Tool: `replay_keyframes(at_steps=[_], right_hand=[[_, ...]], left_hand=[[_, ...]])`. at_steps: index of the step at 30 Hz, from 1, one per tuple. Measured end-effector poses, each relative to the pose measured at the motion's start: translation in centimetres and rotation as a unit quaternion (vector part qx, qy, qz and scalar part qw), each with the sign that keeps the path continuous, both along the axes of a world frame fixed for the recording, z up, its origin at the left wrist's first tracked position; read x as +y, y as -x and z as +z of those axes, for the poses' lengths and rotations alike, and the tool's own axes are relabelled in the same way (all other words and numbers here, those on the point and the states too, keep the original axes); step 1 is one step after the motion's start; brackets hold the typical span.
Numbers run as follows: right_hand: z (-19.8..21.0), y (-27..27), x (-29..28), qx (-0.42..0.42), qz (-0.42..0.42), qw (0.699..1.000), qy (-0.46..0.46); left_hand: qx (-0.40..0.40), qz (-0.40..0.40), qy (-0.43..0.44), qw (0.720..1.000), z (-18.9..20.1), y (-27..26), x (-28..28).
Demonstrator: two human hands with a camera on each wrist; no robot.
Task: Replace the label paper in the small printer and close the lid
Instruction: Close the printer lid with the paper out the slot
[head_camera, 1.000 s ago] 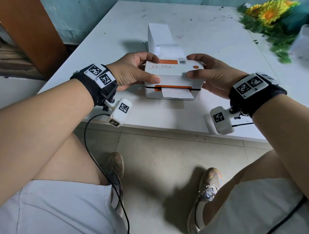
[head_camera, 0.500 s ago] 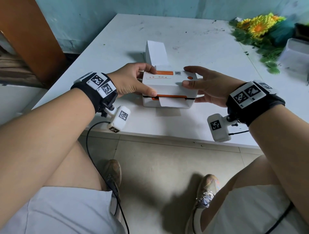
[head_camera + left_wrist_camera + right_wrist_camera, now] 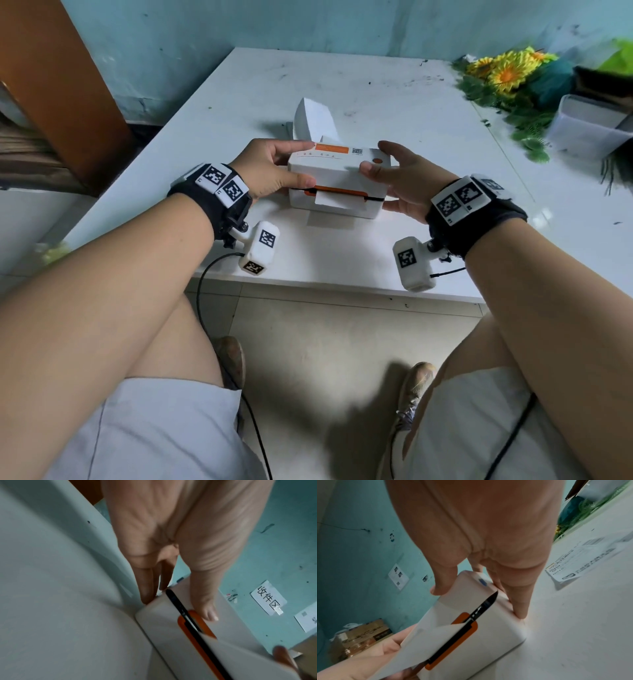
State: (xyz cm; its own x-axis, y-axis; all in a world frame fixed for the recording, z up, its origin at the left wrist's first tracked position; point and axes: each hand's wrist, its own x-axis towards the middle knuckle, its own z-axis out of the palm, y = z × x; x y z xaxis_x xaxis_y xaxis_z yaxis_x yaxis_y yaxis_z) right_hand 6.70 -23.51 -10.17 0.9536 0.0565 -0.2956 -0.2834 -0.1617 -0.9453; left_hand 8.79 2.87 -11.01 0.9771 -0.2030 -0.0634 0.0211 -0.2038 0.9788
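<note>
Since half a second ago the right hand [image 3: 400,180] has eased back, its thumb off the lid top and onto the front right corner, while the small printer [image 3: 337,183] sits where it was near the front of the white table [image 3: 394,102], lid down. Both hands grasp its ends, the left hand [image 3: 270,169] with thumb by the orange slot and fingers on the top rear edge. Label paper [image 3: 337,202] pokes from the slot, a folded stack of label paper [image 3: 313,120] just behind.
</note>
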Motion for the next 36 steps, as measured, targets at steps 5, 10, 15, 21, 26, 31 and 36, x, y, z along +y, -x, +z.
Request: replay_keyframes(at_steps=[5, 10, 15, 21, 26, 31, 36], right_hand=[[-0.7, -1.7, 0.5, -0.024, -0.090, 0.995, 0.021], [-1.0, -3.2, 0.1, -0.012, -0.126, 0.990, 0.060], [-1.1, -4.1, 0.4, 0.004, -0.124, 0.987, 0.099], [-1.7, -4.7, 0.8, -0.011, -0.113, 0.979, 0.169], [-2.4, -5.1, 0.6, -0.011, -0.127, 0.982, 0.141], [-2.5, -5.6, 0.3, 0.006, -0.119, 0.990, 0.080], [-2.4, -4.8, 0.3, -0.018, -0.122, 0.990, 0.067]], left_hand=[[-0.039, 0.083, -0.059, 0.994, 0.0, -0.2, -2.0], [-0.005, 0.121, -0.011, 0.993, 0.9, -0.4, -3.4], [0.012, 0.159, -0.001, 0.987, 0.8, -1.3, -3.8], [0.083, 0.189, 0.056, 0.977, -0.3, -2.6, -3.1], [0.086, 0.159, 0.046, 0.982, 0.0, -2.7, -3.3], [0.090, 0.153, 0.045, 0.983, 0.4, -2.6, -3.2], [0.042, 0.154, 0.029, 0.987, 0.0, -1.8, -4.0]])
